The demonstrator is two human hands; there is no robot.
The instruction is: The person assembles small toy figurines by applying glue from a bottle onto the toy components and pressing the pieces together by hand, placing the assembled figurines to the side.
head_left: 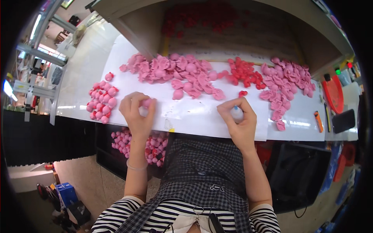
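My left hand (136,112) is closed around a small pink ball-shaped piece (147,102), held just over the white work surface. In my right hand (243,122) is a small white squeeze bottle (236,113) with a blue tip, partly hidden by the fingers. A single red bow-shaped piece (243,93) lies just beyond my right fingers. Farther back are a heap of pink balls and petal-like pieces (159,70), a heap of small red pieces (244,72) and a second pink heap (287,77). Left of my left hand sit pink balls with red parts (103,101).
A box-like shelf (252,42) overhangs the back, with red pieces inside. A black tray (107,151) of pink balls stands below the table's front edge. At right lie an orange cutter (318,122), a red holder (333,93) and a black phone-like slab (344,121).
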